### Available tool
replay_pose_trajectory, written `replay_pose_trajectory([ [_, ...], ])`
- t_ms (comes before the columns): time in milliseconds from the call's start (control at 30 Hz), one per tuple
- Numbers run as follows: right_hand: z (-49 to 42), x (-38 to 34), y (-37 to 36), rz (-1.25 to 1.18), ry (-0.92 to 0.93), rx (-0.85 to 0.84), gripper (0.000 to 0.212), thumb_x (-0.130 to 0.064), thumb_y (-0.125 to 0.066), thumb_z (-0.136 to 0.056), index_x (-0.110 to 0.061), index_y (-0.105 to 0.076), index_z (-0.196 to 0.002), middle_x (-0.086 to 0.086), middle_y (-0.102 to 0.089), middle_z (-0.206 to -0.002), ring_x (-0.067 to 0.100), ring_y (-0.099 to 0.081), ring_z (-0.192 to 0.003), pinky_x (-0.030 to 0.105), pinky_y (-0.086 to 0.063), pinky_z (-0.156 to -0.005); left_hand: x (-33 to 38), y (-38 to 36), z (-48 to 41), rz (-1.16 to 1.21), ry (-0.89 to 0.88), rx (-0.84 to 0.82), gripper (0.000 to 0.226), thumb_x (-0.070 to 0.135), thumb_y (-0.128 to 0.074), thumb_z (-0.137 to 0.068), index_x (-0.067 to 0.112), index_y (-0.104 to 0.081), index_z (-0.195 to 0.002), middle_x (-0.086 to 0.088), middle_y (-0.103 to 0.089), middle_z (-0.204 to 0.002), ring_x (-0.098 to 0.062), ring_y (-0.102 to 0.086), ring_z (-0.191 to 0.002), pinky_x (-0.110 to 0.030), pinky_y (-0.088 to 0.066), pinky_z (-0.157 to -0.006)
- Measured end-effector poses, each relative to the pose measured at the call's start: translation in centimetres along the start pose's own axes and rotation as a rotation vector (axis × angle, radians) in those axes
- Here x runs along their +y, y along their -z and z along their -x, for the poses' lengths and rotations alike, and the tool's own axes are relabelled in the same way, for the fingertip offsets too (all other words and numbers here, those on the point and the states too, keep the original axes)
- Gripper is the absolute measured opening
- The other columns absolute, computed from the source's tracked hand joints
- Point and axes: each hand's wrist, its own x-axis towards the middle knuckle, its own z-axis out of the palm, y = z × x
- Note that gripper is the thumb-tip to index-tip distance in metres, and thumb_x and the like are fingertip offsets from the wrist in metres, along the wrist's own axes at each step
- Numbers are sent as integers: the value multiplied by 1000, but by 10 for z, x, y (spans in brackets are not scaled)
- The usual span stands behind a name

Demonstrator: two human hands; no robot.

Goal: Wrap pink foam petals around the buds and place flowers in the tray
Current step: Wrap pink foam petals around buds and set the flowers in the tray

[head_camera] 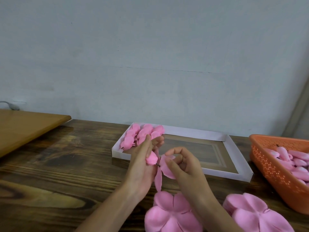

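Left hand (142, 166) pinches the foam bud (151, 159) above its wire stem (157, 165); right hand (185, 166) pinches the petal sheet (167, 171) (judged light, soft, easily creased: grip its edge).

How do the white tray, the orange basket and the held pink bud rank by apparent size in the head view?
White tray
Orange basket, though the frame cuts it off
Pink bud, clearly smallest

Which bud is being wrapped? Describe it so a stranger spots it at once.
On the dark wooden table, look just before the white tray's near edge. The bud is the small pink lump held in the left hand, dark stem at its base. Unlike the buds in the orange basket, its stem meets the petal sheet in the right hand.
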Motion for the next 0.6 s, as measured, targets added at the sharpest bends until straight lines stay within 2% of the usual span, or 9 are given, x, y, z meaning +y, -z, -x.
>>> replay_pose_trajectory([
  [100,0,0,-1,-11,19,-4,22,1,-60,-100,-18,-69,-94,-7,-62,-69,12,-60,-71,19,-49,-63,-1,1,0,-64,-30,27,58,46,-61,-99,-2,-66,-130,-23,-62,-141,-36,-54,-140,-61,-35,-121],
  [233,1,-1,-4,38,92,-45,29,-3,-63,-100,-30,-70,-88,-10,-62,-68,8,-64,-68,17,-49,-64,-4,-5,4,-138,-29,22,51,47,-66,-97,2,-71,-121,-22,-65,-136,-45,-58,-132,-67,-43,-112],
  [300,2,0,-4,85,140,-47,29,-5,-63,-101,-31,-69,-89,-7,-68,-77,9,-68,-77,23,-52,-69,-5,-8,7,-155,-19,25,49,48,-66,-91,6,-75,-115,-21,-68,-131,-43,-67,-118,-58,-55,-96],
  [367,4,-1,-6,116,186,-43,25,-6,-65,-100,-29,-68,-92,-3,-72,-90,15,-70,-89,33,-57,-77,-4,-10,9,-162,-11,-4,50,48,-68,-89,7,-75,-115,-25,-69,-122,-35,-69,-98,-44,-59,-79],
  [500,6,0,-10,29,216,-15,32,7,-70,-93,-25,-66,-95,2,-72,-103,25,-72,-103,38,-60,-92,-5,-10,10,-155,-5,-53,55,49,-70,-86,2,-72,-114,-23,-66,-95,-32,-66,-83,-35,-58,-66],
  [600,8,1,-12,-8,181,-20,38,7,-69,-93,-29,-60,-101,1,-76,-112,19,-73,-110,33,-60,-93,-6,-10,12,-204,-12,-75,51,53,-69,-84,8,-76,-107,-23,-71,-94,-31,-71,-82,-35,-60,-65],
])
